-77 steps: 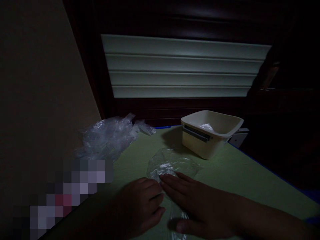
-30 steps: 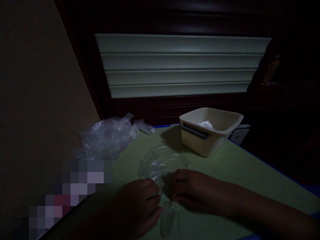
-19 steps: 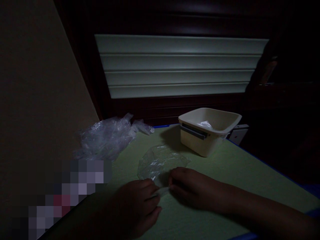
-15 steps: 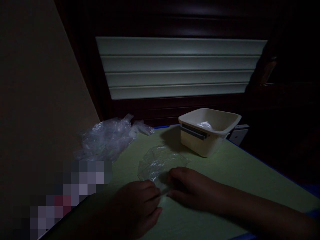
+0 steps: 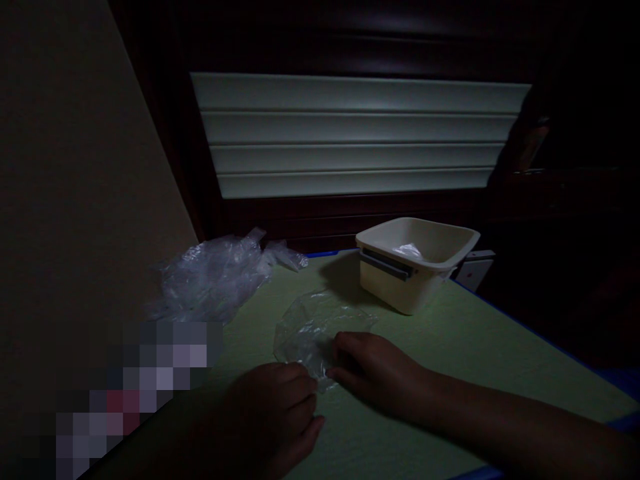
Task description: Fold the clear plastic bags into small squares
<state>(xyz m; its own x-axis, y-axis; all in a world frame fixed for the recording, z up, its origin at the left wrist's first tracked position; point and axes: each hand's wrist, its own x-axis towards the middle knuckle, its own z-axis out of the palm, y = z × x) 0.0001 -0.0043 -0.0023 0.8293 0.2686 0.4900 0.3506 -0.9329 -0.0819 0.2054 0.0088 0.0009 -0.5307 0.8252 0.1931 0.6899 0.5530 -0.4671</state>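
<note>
A clear, crinkled plastic bag lies flat on the pale green table. My right hand is at the bag's right side, fingers curled, thumb and fingertips at its near edge; whether they pinch the film is hard to tell. At the bag's near left edge rests my left hand, its fingers bent and the thumb a little apart. The dim light hides what, if anything, is under its fingertips.
A cream bin with a grey handle and some clear plastic inside stands at the back right. Behind it is a pale box-like object. Crumpled clear bags are heaped at the back left against the wall.
My right hand has moved slightly left and closer along the bag's near edge. My left hand has hardly moved. The bag's near edge has shifted a little.
</note>
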